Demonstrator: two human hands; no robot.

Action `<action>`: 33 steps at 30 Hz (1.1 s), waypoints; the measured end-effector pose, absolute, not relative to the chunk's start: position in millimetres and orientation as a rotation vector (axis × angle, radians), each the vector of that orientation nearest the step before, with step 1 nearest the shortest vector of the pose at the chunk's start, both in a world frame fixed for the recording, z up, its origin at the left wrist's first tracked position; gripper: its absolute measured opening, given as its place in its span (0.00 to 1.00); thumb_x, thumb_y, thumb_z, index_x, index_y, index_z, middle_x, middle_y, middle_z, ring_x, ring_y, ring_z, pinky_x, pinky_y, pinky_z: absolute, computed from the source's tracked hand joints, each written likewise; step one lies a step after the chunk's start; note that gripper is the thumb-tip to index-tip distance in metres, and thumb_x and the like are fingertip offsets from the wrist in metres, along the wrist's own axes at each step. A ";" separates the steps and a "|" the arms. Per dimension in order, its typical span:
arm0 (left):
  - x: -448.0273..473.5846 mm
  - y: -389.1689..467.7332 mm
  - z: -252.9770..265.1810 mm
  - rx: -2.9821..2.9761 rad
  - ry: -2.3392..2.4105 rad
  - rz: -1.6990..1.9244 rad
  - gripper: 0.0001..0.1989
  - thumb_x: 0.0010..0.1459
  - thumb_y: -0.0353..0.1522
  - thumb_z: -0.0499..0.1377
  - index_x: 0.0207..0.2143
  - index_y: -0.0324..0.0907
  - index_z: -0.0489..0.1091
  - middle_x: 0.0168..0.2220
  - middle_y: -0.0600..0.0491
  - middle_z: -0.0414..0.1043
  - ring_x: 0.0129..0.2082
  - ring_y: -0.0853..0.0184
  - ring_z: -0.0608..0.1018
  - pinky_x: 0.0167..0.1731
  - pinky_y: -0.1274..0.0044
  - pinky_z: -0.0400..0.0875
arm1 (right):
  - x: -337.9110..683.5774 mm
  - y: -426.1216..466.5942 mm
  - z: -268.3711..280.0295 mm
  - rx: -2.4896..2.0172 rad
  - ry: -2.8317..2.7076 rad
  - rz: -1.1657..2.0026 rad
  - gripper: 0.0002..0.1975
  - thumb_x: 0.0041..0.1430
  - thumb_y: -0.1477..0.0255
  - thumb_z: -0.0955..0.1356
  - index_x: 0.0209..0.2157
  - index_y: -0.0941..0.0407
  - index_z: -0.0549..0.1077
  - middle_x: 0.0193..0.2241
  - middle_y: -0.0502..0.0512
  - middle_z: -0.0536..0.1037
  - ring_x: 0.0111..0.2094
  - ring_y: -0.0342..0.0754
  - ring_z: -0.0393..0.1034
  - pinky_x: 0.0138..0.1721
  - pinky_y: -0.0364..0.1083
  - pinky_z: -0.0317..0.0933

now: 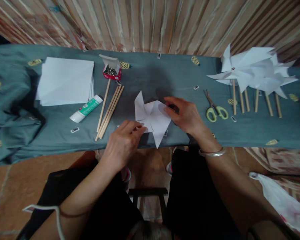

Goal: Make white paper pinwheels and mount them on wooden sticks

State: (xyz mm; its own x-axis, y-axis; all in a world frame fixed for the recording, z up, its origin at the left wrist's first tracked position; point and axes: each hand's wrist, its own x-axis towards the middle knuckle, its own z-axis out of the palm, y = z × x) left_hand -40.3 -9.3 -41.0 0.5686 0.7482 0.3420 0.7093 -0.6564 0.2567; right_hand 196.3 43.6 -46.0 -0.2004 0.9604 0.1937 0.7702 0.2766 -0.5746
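A white paper pinwheel [152, 116] with pointed, folded blades lies in front of me near the table's front edge. My left hand [125, 140] pinches its lower left blade between thumb and fingers. On the other side, my right hand [183, 113] has its thumb and fingers closed on the right-hand blade. The pinwheel's centre shows between the hands, and no stick is visible on it. Part of the left blade is hidden under my left fingers.
Left of me are a stack of white paper [65, 81], a glue stick [86, 108], several wooden sticks [111, 113] and an open red box of small metal pins [111, 71]. Green-handled scissors [216, 111] lie right, before finished pinwheels [254, 68] on sticks. A curtain [150, 26] hangs behind.
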 end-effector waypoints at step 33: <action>-34.2 -13.5 -50.9 2.690 1.174 0.718 0.07 0.60 0.28 0.58 0.42 0.39 0.72 0.42 0.48 0.76 0.41 0.61 0.75 0.39 0.69 0.72 | 189.9 -22.0 -38.2 -1.275 -2.343 0.368 0.14 0.62 0.78 0.61 0.46 0.57 0.73 0.44 0.60 0.79 0.44 0.54 0.71 0.48 0.54 0.67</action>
